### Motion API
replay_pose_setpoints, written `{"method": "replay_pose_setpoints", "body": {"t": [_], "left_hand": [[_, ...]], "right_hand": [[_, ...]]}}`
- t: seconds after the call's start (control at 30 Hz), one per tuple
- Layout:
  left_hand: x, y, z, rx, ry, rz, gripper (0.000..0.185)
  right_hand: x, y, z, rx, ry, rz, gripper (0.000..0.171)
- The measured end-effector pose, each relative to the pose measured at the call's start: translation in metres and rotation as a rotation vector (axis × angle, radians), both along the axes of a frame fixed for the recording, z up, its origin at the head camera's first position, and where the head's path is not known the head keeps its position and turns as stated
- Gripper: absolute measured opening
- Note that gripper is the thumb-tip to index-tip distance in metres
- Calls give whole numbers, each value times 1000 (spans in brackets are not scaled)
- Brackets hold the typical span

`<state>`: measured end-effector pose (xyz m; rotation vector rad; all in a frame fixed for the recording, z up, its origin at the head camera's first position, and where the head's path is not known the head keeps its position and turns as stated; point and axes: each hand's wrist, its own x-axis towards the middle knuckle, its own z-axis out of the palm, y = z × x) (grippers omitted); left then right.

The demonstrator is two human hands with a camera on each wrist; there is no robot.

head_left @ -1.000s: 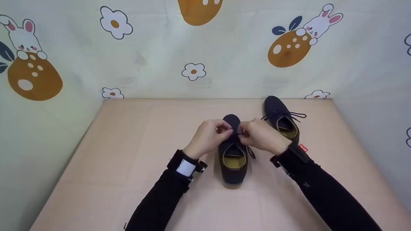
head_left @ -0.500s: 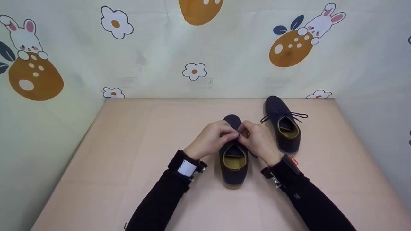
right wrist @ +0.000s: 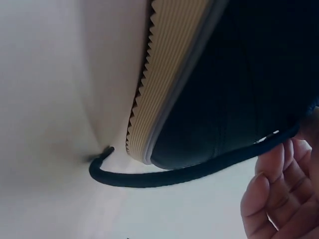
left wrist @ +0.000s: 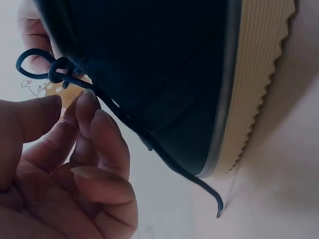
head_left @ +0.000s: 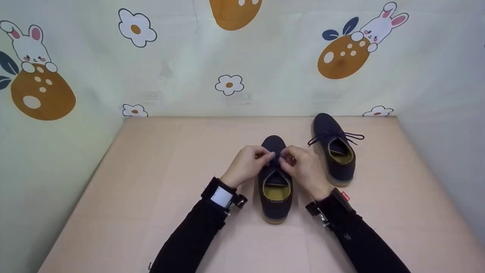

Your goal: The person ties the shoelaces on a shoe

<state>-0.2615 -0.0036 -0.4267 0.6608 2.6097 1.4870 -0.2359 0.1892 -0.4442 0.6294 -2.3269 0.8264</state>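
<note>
A dark navy shoe (head_left: 275,197) with a tan sole and yellow lining stands in the middle of the table, toe pointing away. Both hands meet over its lacing. My left hand (head_left: 267,156) pinches the dark shoelace (left wrist: 149,144) between thumb and fingertips, beside a small loop (left wrist: 37,62). My right hand (head_left: 286,160) grips the other lace strand (right wrist: 199,172), which trails down past the ribbed sole (right wrist: 169,74) to the table. The lace holes themselves are hidden under the fingers.
A second matching shoe (head_left: 335,151) stands to the right and farther back, its laces loose. The beige table (head_left: 151,182) is walled by a printed cloth backdrop (head_left: 227,57) at the back and both sides.
My right hand and forearm have swung left and nearer, off the far shoe's heel. Both hands stay pinched together over the near shoe's laces.
</note>
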Motion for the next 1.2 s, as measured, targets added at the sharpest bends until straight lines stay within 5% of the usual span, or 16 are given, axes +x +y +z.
{"method": "replay_pose_setpoints", "body": {"t": [0.37, 0.63, 0.8, 0.97, 1.2], "left_hand": [[2, -1, 3, 28, -57, -53, 15], [2, -5, 7, 24, -72, -85, 11], [3, -9, 10, 42, -81, -78, 11], [5, -13, 14, 63, -104, -84, 11], [4, -15, 18, 58, -151, -118, 11]], "right_hand": [[1, 5, 3, 57, 69, 92, 22], [0, 20, 14, 34, -87, 221, 18], [10, 23, 32, -36, -259, 143, 3], [22, 8, 40, -70, -446, 60, 28], [21, 2, 31, -116, -426, 47, 11]]}}
